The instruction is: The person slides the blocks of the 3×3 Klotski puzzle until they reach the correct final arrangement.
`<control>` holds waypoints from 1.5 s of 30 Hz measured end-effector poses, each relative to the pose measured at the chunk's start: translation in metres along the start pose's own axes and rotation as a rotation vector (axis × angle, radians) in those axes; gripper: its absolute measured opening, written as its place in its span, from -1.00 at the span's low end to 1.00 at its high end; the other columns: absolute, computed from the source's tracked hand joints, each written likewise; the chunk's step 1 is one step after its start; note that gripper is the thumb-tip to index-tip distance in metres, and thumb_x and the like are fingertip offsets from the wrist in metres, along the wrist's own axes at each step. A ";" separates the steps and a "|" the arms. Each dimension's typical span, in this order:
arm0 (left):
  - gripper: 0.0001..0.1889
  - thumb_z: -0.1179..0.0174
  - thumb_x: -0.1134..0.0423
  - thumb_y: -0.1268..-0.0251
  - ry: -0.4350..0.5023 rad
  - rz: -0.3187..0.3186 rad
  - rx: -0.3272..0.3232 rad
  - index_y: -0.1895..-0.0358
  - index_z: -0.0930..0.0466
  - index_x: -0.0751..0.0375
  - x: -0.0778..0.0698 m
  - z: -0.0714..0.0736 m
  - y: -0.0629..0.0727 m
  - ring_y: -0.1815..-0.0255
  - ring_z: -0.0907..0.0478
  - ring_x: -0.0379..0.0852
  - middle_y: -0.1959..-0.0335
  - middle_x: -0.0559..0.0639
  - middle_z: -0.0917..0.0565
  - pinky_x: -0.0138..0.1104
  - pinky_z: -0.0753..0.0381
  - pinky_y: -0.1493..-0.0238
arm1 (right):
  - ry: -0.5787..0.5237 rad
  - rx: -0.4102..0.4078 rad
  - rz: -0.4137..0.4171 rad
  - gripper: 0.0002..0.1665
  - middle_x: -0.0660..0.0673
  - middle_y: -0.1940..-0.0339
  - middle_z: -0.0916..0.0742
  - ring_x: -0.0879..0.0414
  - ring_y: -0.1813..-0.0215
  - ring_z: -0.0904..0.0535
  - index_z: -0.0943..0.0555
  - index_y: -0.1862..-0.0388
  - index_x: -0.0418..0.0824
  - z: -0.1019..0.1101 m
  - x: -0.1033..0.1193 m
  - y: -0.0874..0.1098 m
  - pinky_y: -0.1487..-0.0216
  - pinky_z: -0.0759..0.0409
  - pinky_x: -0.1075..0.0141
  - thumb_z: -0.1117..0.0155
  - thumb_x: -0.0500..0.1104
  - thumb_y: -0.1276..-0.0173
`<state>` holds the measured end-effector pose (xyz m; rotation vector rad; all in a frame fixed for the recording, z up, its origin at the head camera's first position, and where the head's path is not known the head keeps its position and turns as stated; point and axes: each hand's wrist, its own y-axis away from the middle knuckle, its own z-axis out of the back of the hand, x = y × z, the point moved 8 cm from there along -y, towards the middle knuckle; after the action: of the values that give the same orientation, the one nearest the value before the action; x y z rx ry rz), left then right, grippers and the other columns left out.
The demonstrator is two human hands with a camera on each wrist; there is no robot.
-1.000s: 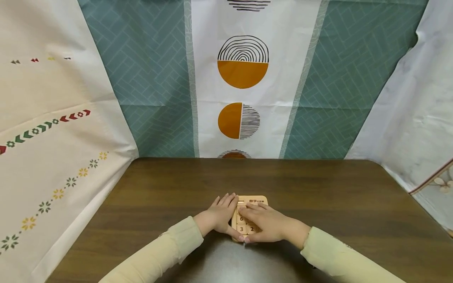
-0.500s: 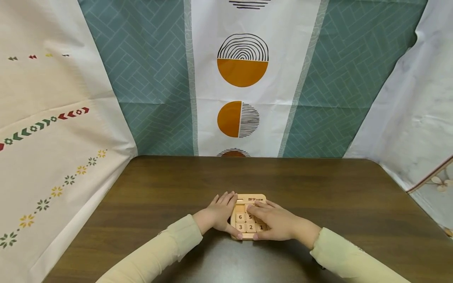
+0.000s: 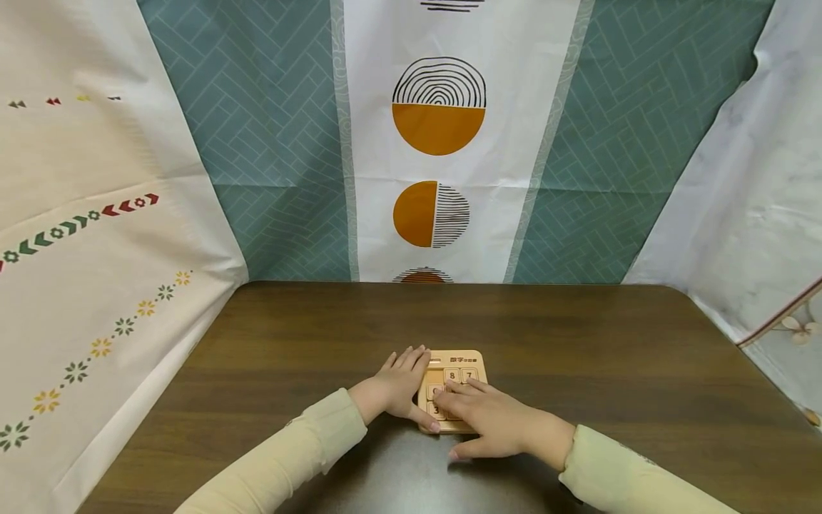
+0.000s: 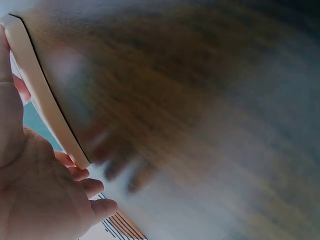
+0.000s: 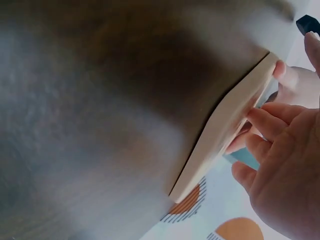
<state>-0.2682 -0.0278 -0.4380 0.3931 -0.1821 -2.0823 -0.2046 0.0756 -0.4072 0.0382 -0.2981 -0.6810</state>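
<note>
A wooden number slide puzzle [image 3: 472, 358] lies flat on the table. Tiles 8 [image 3: 452, 375] and 7 [image 3: 469, 374] show in its top row, beside a vacant slot at top left. My left hand [image 3: 399, 391] holds the left side, fingers along the far left edge and thumb at the near edge. Over the lower tiles, my right hand [image 3: 493, 420] is spread, a fingertip touching near tiles 6 and 3; its thumb is off the board, toward me. It covers most of the other tiles. Both wrist views show the board's pale side edge [image 4: 46, 102] from low down.
The dark wood table [image 3: 308, 328] reaches back to a teal and white cloth [image 3: 282, 214] with circle patterns. Pale cloths hang at the left [image 3: 96, 285] and right [image 3: 758, 214].
My right hand has moved off the top row toward me, uncovering tiles 8 and 7, and its thumb has left the board's near edge. My left hand stays put.
</note>
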 end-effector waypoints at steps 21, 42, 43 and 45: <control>0.32 -0.30 -0.46 0.22 0.005 -0.010 -0.002 -0.53 0.18 0.22 -0.002 -0.002 0.000 -0.55 0.14 0.10 -0.55 0.13 0.10 0.02 0.08 -0.49 | -0.046 -0.047 0.015 -0.10 -0.09 -0.43 -0.41 -0.07 -0.50 -0.16 -0.27 -0.44 -0.23 0.004 0.006 0.006 -0.42 -0.12 -0.11 -0.14 0.29 -0.31; 0.32 -0.30 -0.45 0.21 0.036 0.008 0.010 -0.53 0.20 0.22 0.000 0.000 0.001 -0.56 0.18 0.09 -0.56 0.12 0.14 0.01 0.11 -0.50 | -0.003 -0.021 -0.013 -0.06 -0.10 -0.45 -0.37 -0.06 -0.50 -0.17 -0.21 -0.48 -0.20 -0.005 0.008 0.004 -0.43 -0.10 -0.09 -0.09 0.33 -0.31; 0.32 -0.30 -0.45 0.21 0.035 0.007 0.010 -0.53 0.20 0.22 0.000 0.000 0.001 -0.56 0.18 0.09 -0.56 0.12 0.14 0.01 0.11 -0.50 | -0.001 -0.029 -0.002 -0.07 -0.10 -0.45 -0.37 -0.06 -0.50 -0.16 -0.21 -0.47 -0.20 -0.004 0.009 0.005 -0.43 -0.11 -0.09 -0.10 0.32 -0.31; 0.33 -0.30 -0.45 0.21 0.033 0.006 0.012 -0.53 0.20 0.22 0.001 0.001 0.001 -0.56 0.18 0.09 -0.56 0.12 0.14 0.01 0.11 -0.50 | 0.012 -0.053 0.024 -0.11 -0.11 -0.44 -0.39 -0.07 -0.50 -0.16 -0.24 -0.46 -0.21 -0.001 0.010 0.009 -0.43 -0.12 -0.09 -0.12 0.28 -0.32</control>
<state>-0.2678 -0.0290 -0.4370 0.4331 -0.1763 -2.0681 -0.1914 0.0758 -0.4040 -0.0122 -0.2683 -0.6646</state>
